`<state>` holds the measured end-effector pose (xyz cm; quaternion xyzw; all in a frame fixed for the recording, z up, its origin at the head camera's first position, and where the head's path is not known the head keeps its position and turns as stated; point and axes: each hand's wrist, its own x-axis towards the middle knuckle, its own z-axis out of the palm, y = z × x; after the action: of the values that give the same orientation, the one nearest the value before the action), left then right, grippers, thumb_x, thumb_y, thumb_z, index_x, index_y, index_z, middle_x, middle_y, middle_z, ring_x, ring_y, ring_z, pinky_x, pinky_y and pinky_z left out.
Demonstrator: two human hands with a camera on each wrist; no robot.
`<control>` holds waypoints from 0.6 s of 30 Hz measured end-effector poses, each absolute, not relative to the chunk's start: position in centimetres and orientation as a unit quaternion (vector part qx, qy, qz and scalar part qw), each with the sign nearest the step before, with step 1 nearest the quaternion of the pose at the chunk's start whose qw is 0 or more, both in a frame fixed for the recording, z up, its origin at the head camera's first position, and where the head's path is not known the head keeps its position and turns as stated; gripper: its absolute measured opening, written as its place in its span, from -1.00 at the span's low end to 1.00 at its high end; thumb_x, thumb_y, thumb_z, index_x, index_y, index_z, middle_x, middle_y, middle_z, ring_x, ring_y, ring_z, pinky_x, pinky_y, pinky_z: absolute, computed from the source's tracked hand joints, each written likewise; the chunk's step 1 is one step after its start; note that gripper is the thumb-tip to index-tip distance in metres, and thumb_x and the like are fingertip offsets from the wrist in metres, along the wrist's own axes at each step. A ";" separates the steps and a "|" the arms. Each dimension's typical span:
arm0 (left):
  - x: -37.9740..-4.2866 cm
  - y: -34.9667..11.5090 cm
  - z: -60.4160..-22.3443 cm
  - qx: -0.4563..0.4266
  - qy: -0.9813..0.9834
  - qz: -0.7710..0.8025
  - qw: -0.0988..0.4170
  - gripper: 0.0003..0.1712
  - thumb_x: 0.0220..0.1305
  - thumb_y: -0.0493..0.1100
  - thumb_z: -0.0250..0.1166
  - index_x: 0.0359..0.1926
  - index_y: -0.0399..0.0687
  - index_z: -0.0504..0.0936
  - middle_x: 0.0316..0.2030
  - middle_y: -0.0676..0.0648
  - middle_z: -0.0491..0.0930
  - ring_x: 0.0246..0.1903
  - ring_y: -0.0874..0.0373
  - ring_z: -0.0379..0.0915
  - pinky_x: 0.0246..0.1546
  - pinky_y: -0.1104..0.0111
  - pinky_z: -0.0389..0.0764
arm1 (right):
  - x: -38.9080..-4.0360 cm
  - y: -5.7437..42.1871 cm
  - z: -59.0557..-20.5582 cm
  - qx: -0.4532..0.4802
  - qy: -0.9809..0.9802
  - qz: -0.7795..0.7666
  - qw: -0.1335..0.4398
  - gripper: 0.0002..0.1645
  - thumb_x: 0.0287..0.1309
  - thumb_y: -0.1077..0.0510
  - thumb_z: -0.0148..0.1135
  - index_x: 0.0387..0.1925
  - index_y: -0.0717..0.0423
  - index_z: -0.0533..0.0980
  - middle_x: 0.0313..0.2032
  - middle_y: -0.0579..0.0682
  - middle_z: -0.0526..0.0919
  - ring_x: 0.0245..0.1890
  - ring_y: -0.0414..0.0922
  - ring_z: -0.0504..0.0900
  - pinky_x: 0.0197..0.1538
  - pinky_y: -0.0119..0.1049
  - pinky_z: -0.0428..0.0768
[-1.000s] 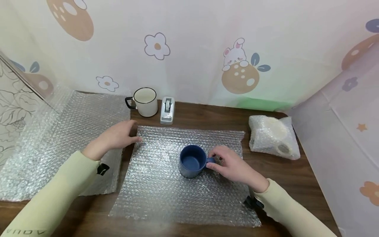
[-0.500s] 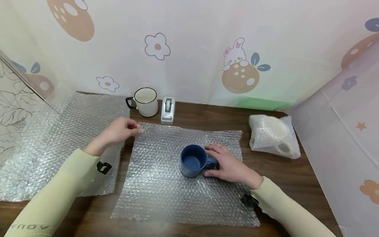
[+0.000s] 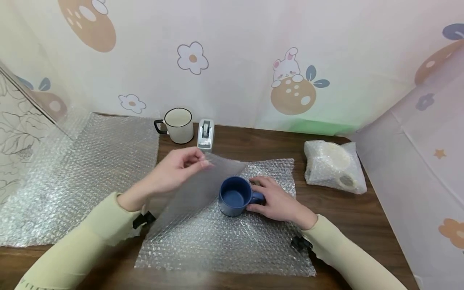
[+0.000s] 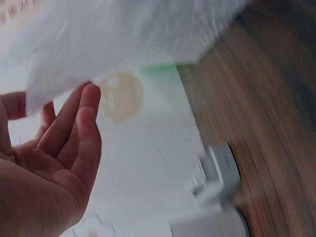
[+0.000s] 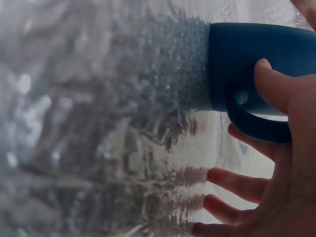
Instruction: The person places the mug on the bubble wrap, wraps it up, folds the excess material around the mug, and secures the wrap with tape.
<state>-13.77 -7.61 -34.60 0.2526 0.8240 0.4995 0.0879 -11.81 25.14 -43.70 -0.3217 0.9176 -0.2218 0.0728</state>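
Note:
A blue mug (image 3: 234, 197) stands upright on a sheet of bubble wrap (image 3: 224, 249). My right hand (image 3: 277, 199) holds the mug at its handle side. In the right wrist view the thumb lies on the mug's wall, the handle (image 5: 256, 126) sits between thumb and forefinger, and the other fingers spread over the wrap. With thumb and fingertips my left hand (image 3: 181, 167) pinches the sheet's far left corner. That corner is raised and folded over to the right, up to the mug's left side. The left wrist view has the lifted wrap (image 4: 133, 34) above the left hand (image 4: 54, 163).
A white mug (image 3: 178, 127) with a black rim and handle and a tape dispenser (image 3: 206, 135) stand at the back. More bubble wrap (image 3: 108, 157) covers the left side. A bubble-wrapped bundle (image 3: 334, 167) lies at the right. Behind rises a printed curtain (image 3: 232, 80).
My left hand has taken hold of the far left corner of the wrap and moved it up and to the right. My right hand has shifted from pinching the handle to straddling it.

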 end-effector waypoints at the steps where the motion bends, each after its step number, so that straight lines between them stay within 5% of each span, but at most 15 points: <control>1: -13.4 -6.9 -34.5 0.260 0.821 0.500 0.087 -0.87 0.42 -0.10 0.25 -0.20 -0.05 0.61 -0.23 0.01 0.70 -0.30 0.09 0.62 -0.24 0.25 0.63 | -11.8 25.1 -43.7 -0.322 0.917 -0.222 0.073 -0.34 0.16 -0.22 0.38 0.22 -0.03 0.56 0.33 0.15 0.38 0.35 0.15 0.26 0.26 0.20 0.34; 8: -11.4 -3.9 -34.8 0.305 0.821 0.475 0.088 -0.93 0.41 -0.08 0.25 -0.21 0.07 0.60 -0.23 0.06 0.72 -0.27 0.20 0.66 -0.29 0.31 0.67 | -12.1 25.2 -43.9 -0.331 0.915 -0.219 0.069 -0.39 0.16 -0.22 0.38 0.17 -0.05 0.59 0.31 0.16 0.39 0.31 0.16 0.29 0.24 0.18 0.36; 14: -10.4 -2.9 -36.1 0.459 0.861 0.218 0.025 -0.43 0.48 0.28 0.00 0.17 -0.04 0.54 0.01 0.00 0.64 0.08 0.16 0.51 0.20 0.27 0.43 | -12.1 25.2 -43.9 -0.336 0.916 -0.205 0.073 -0.35 0.20 -0.10 0.39 0.23 0.14 0.53 0.33 0.19 0.36 0.34 0.21 0.25 0.26 0.19 0.35; 18: -10.1 -2.9 -36.6 0.513 0.853 0.098 -0.022 -0.32 0.51 0.31 -0.11 0.26 -0.09 0.51 0.11 -0.01 0.60 0.22 0.11 0.39 0.40 0.14 0.15 | -12.1 25.1 -43.8 -0.331 0.918 -0.203 0.080 -0.32 0.21 -0.18 0.36 0.23 0.13 0.53 0.34 0.17 0.36 0.34 0.18 0.26 0.26 0.18 0.36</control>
<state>-10.14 -2.92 -36.64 0.5129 0.8525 0.0981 -0.0224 -12.12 25.11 -43.75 -0.3306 0.9183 -0.2026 0.0801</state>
